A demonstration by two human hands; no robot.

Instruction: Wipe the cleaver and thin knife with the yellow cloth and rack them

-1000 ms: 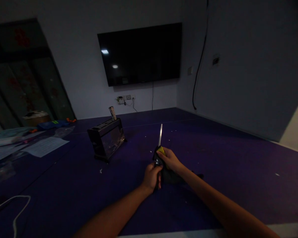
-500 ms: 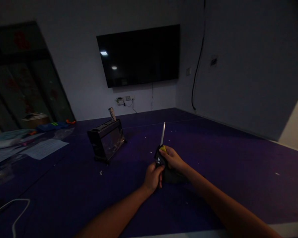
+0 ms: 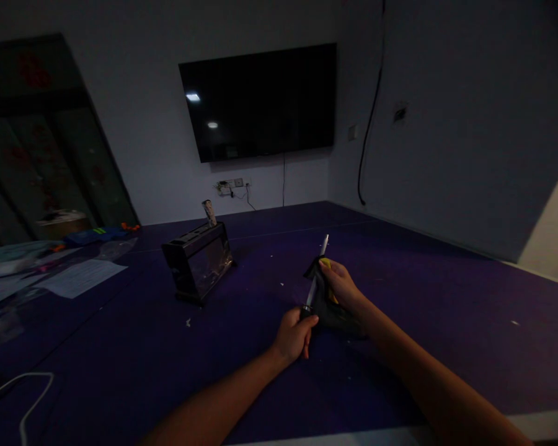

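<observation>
My left hand (image 3: 294, 334) is closed around the dark handle of a long thin metal tool (image 3: 312, 292), pointing up and away from me. Its shape suggests a knife or a sharpening steel; I cannot tell which. Pinched in my right hand (image 3: 343, 284) is a dark cloth (image 3: 331, 311) with yellow on it, wrapped about the shaft's upper part. Bright metal shows below the cloth, and the tip sticks out above. To the left stands a black knife block (image 3: 209, 263) with clear sides, a patterned handle (image 3: 209, 212) rising from its far end.
The purple table top (image 3: 260, 384) carries small white scraps. Papers (image 3: 84, 277), clear plastic and cloths lie at the left, and a white cable (image 3: 37, 374) lies front left. A television (image 3: 265, 102) hangs on the far wall; a black cable runs down the right wall.
My right hand and the cloth have moved up and right along the shaft, away from my left hand, baring metal above the handle. My left hand has shifted slightly right; the tool leans further right.
</observation>
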